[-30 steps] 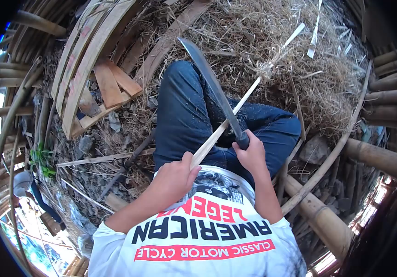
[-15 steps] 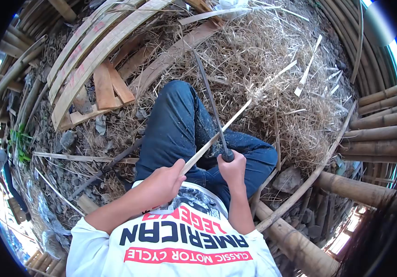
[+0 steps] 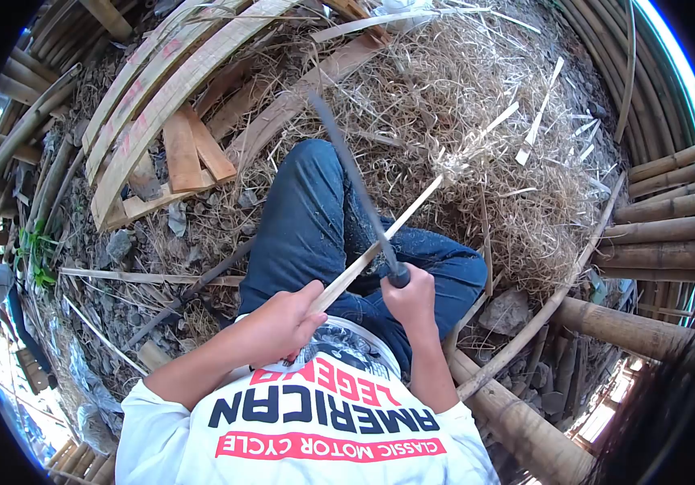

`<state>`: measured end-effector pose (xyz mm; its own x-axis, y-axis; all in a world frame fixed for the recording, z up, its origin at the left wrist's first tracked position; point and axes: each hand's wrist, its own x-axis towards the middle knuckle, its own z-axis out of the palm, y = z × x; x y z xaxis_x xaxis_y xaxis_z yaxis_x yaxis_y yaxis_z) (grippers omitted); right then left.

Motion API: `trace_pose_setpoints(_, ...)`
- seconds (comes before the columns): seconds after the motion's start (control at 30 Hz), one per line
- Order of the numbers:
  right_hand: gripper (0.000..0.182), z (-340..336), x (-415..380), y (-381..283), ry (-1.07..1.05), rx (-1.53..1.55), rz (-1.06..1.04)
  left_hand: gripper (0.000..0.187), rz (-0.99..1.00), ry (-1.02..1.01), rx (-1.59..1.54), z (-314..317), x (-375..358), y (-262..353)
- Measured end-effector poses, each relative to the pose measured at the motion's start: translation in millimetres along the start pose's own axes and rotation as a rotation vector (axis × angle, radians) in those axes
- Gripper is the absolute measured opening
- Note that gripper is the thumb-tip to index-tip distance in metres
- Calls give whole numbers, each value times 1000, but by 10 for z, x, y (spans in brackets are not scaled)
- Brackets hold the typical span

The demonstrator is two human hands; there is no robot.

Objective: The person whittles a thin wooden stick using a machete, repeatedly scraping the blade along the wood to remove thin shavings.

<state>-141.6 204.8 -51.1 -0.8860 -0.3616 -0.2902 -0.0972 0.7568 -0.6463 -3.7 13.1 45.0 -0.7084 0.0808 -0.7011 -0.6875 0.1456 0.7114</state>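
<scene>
A long pale bamboo strip (image 3: 412,208) runs from my lap up to the right, its far part lying over curled shavings (image 3: 452,166). My left hand (image 3: 287,322) is closed around the strip's near end. My right hand (image 3: 409,299) grips the dark handle of a long-bladed knife (image 3: 355,174). The blade points up and to the left and crosses the strip just above the handle. Both hands are over my lap, in front of my dark trousers (image 3: 299,218).
Curved wooden boards (image 3: 166,101) and short brown pieces (image 3: 182,153) lie at the upper left. Bamboo poles (image 3: 525,428) stand at the lower right, near a stone (image 3: 505,312). Dry shavings cover the ground ahead. A dark rod (image 3: 194,289) lies left of my knee.
The knife's blade tip has swung slightly to the left, and the handle has dropped a little. My left hand has shifted slightly left and down along with the strip's near end.
</scene>
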Motion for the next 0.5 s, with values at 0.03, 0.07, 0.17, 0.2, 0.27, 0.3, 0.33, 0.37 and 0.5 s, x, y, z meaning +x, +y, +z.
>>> trace_pose_setpoints(0.03, 16, 3, -13, 5, 3, -9, -81, 17, 39, 16, -14, 6, 10, -17)
trace_pose_setpoints(0.07, 16, 27, 52, 105, 49, -35, -115, 17, 36, 4, -5, 8, 9, -26)
trace_pose_setpoints(0.17, 19, -65, 267, 238, -43, -38, 135, 18, 31, 19, 57, 15, -11, -26)
trace_pose_setpoints(0.2, 19, -65, 250, 212, -20, -38, 98, 17, 15, 20, 27, 25, -27, -1)
trace_pose_setpoints(0.27, 19, -125, 204, 116, -40, -15, 110, 16, -5, 24, 0, -12, -52, 66)
trace_pose_setpoints(0.3, 18, -151, 145, 82, -64, 0, 129, 16, -34, 8, -50, -43, -68, 101)
trace_pose_setpoints(0.33, 19, -145, 90, 94, -69, 19, 78, 16, -62, -8, -99, -58, -73, 118)
trace_pose_setpoints(0.37, 19, -145, 95, 96, -69, 26, 81, 16, -66, -8, -94, -60, -70, 122)
trace_pose_setpoints(0.5, 19, -206, 212, 210, -50, -113, 148, 15, -56, -1, -80, 6, -25, 35)
